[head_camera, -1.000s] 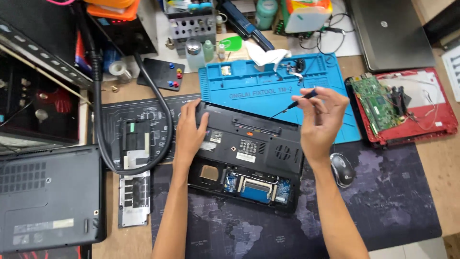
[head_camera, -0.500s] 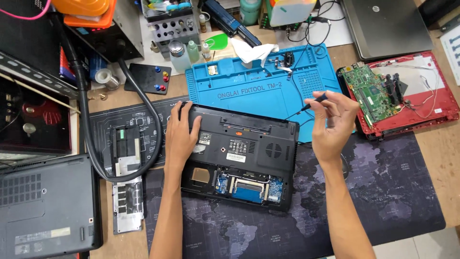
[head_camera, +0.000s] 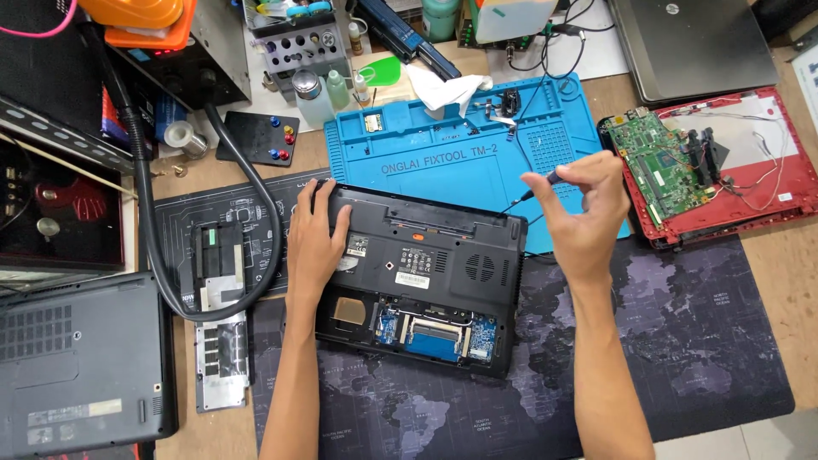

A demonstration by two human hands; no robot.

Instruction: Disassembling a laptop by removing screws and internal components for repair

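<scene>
- In the head view, a black laptop (head_camera: 417, 277) lay upside down on a dark desk mat (head_camera: 682, 341) printed with a world map, its far edge overlapping a blue silicone repair mat (head_camera: 443, 162).
- The laptop's bottom hatch was off; the open bay (head_camera: 426, 328) near the front edge held blue circuit boards, metal slot frames and a square copper-coloured patch at its left end.
- A grey tool rack (head_camera: 294, 47) at the back of the desk held small bottles and tools in its round holes.
- A red laptop shell (head_camera: 750, 179) at the right cradled a green circuit board (head_camera: 660, 166) and loose thin wires.
- The blue mat's upper trays held a crumpled white tissue (head_camera: 447, 89) and some small dark parts.
- The left hand (head_camera: 315, 243) lay flat and spread on the laptop's left rear corner, fingers reaching over the far edge, holding nothing.
- The right hand (head_camera: 584, 213) was pinched narrow around a slim dark screwdriver (head_camera: 532, 192), held over the blue mat just beyond the laptop's right rear corner; the tip pointed down and left toward that corner, and whether it touched could not be told.
- A black hose (head_camera: 256, 196) curved from the upper left down across a dark printed mat (head_camera: 196, 221) beside the left wrist.
- A grey laptop (head_camera: 77, 358) sat closed at the lower left, with a silver cover plate (head_camera: 221, 358) next to it.
- Another grey laptop (head_camera: 690, 47) lay at the top right.
</scene>
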